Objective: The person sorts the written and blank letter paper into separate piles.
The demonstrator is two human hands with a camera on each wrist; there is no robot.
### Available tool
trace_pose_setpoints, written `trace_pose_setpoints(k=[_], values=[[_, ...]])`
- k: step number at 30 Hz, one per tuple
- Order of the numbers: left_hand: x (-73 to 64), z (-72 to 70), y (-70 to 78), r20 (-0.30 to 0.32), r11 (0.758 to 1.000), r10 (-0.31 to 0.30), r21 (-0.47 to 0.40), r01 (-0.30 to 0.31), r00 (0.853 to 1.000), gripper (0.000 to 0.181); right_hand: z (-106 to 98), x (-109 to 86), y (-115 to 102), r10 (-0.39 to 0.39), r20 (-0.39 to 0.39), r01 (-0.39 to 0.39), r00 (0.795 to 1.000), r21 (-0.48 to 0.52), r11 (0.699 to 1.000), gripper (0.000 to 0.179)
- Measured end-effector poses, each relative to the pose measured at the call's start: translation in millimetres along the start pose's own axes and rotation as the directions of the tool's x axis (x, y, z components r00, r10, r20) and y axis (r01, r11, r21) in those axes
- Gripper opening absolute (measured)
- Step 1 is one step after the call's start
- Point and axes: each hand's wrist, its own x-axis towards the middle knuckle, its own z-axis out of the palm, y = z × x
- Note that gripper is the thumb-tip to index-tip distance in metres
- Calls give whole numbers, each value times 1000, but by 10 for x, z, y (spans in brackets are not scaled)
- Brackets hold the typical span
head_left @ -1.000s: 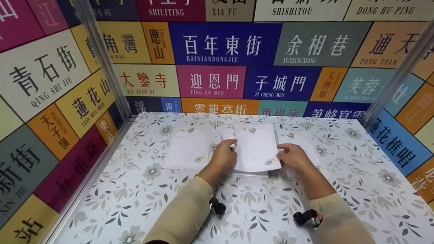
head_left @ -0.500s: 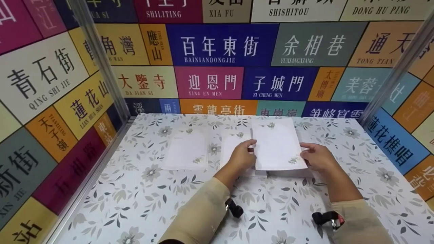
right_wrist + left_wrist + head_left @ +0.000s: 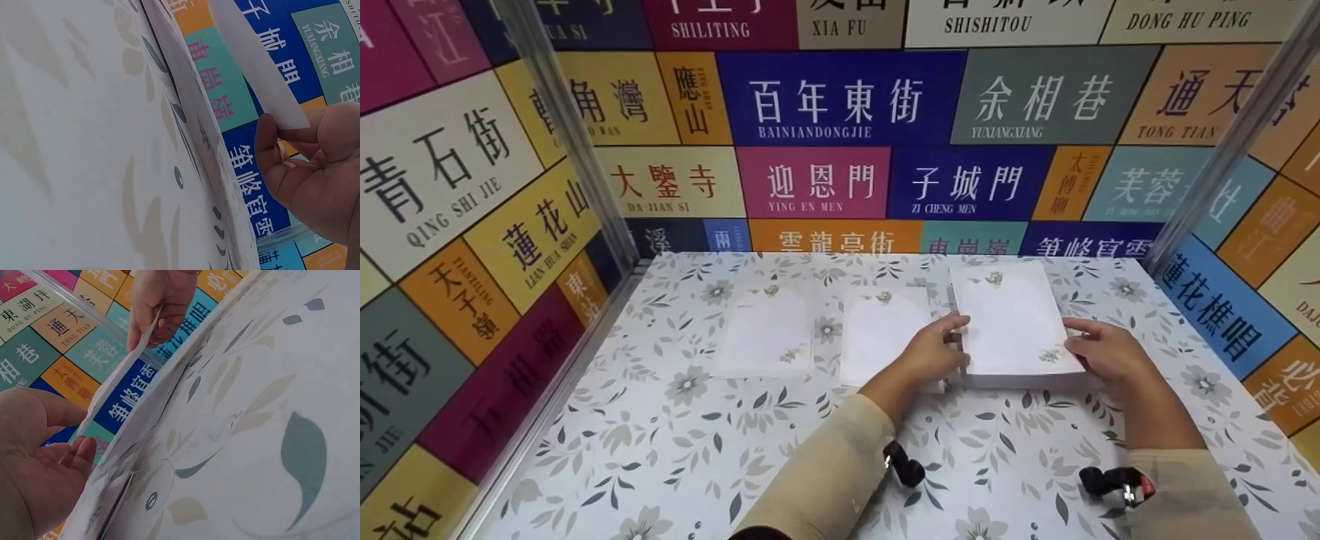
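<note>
A white sheet of paper with small floral prints at its top and lower right corner is held raised over the table, on the right of the paper row. My left hand pinches its left edge; in the left wrist view the sheet shows edge-on between thumb and fingers. Opposite, my right hand grips the right edge, and the right wrist view has the sheet's end between thumb and fingers. Whatever lies directly beneath the sheet is mostly hidden.
Two matching paper piles lie on the table: the middle pile, partly behind my left hand, and the left one. A floral cloth covers the table. Colourful sign-printed walls and metal posts border it.
Both hands have carried the sheet to the right, from above the middle pile to the right end of the row. The middle pile has come into view.
</note>
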Motion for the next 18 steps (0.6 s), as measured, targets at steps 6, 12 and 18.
trace_pose_setpoints(k=[6,12,18], values=[[23,9,-45,13,1000,13,0,-13,1000,67,39,38,26,5,-34,-6,999,-29,1000,57],[21,11,-78,51,998,-11,-69,15,999,69,79,68,87,13,-85,-20,996,-79,997,52],[22,31,-82,67,997,-21,-74,26,998,68,91,34,110,9,-103,-22,995,-119,993,53]])
